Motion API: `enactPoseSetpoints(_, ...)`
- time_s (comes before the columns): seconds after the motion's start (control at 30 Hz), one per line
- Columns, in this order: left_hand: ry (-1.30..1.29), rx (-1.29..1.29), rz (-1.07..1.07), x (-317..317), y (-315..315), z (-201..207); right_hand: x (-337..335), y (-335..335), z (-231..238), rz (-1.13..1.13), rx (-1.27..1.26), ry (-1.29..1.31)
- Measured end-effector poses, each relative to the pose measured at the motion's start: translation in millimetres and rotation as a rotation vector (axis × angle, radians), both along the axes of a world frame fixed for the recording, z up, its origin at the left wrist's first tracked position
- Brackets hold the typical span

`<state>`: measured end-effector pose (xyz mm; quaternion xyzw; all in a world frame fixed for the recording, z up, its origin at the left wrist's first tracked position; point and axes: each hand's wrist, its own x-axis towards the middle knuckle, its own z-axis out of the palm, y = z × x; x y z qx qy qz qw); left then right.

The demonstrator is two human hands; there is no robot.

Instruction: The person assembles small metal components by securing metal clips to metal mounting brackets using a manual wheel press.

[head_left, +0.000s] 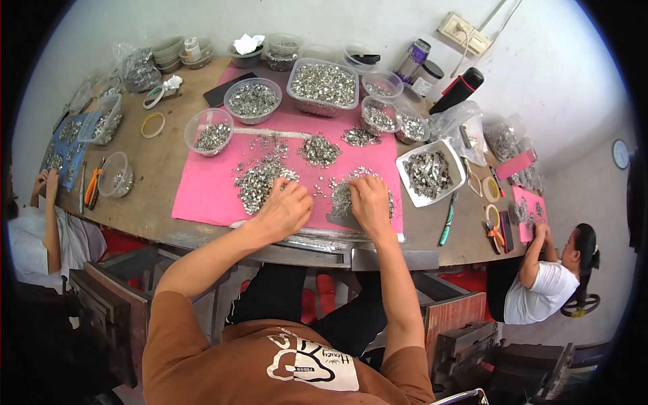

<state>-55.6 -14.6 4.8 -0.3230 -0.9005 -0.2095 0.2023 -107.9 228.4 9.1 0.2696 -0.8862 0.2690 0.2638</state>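
Note:
My left hand [285, 210] rests knuckles up on a pink mat [202, 192], its fingers curled beside a heap of small silvery metal pieces [260, 177]. To its right, my right hand [369, 202] lies fingers down on another heap of the same pieces [343, 196]. What the fingers hold is hidden. Further piles of silvery pieces [319, 150] lie on the mat beyond both hands.
Clear bowls [210, 131] and a clear tub [322, 86] hold more metal pieces at the mat's far edge. A white square tray [430, 173] stands to the right. Another person [547, 273] sits right, a third [37, 229] left. Bottles [456, 90] stand by the wall.

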Motion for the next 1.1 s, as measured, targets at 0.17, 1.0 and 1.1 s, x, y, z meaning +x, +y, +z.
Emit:
enactPoseSetpoints(0.17,-0.023,0.046,-0.048,5.6,-2.5,-2.9,-42.0,-10.1,-2.3,-0.018,0.441,0.042)
enactPoseSetpoints(1.0,-0.301,0.389,-0.135,28.8,-3.8,4.0,45.0,7.0,33.6,0.126,-0.026,-0.419)
enactPoseSetpoints(1.1,-0.408,0.456,-0.142,47.7,12.2,7.7,80.2,12.1,15.4,0.123,-0.266,-0.404)
